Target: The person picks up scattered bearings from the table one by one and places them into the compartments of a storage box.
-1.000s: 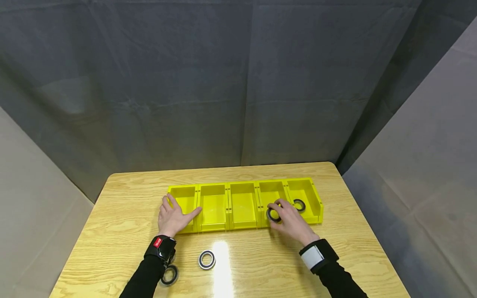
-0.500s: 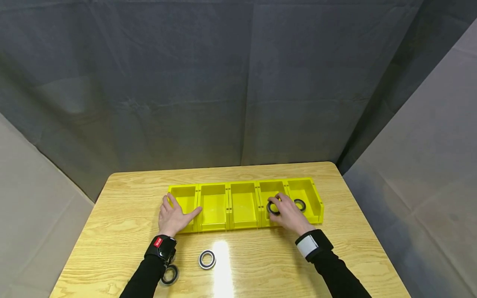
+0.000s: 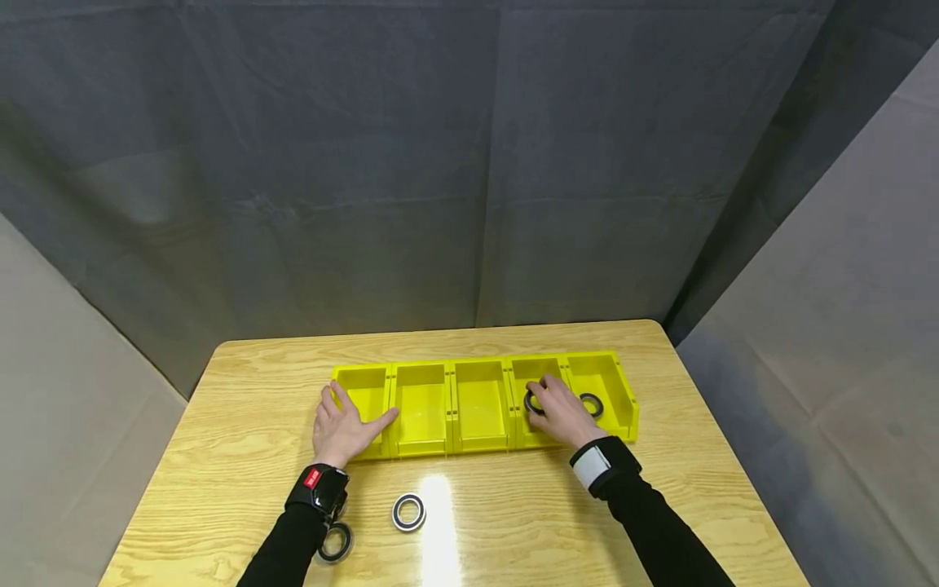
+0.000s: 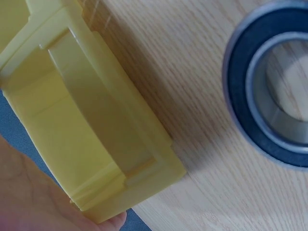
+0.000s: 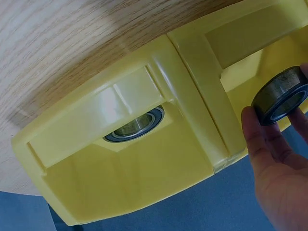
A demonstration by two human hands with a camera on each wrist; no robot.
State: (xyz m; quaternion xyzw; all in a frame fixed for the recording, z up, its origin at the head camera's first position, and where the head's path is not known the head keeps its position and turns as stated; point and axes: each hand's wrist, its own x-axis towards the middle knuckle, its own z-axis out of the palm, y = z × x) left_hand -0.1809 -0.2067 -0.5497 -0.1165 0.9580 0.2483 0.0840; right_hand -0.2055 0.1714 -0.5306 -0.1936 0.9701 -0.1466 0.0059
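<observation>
My right hand (image 3: 563, 413) pinches a ball bearing (image 5: 280, 96), a steel ring with a black seal, over the second compartment from the right of the yellow bin row (image 3: 480, 447). In the right wrist view the fingers and thumb are at the bearing's edge, and it is tilted. A second bearing (image 3: 591, 404) lies in the rightmost compartment, near its front wall. My left hand (image 3: 341, 430) rests at the left end of the row, thumb spread along the first compartments and the other fingers over the left side wall (image 4: 108, 110).
On the wooden table (image 3: 220, 456), in front of the bins, lies a bearing (image 3: 407, 512). Another bearing (image 3: 335, 542) is beside the left forearm, partly covered by it. Grey cloth (image 3: 469, 163) hangs behind the table, with lighter panels at both sides.
My right hand has moved forward and slightly left with its bearing, from the front edge to deeper over the second compartment from the right. The left hand has stayed in place.
</observation>
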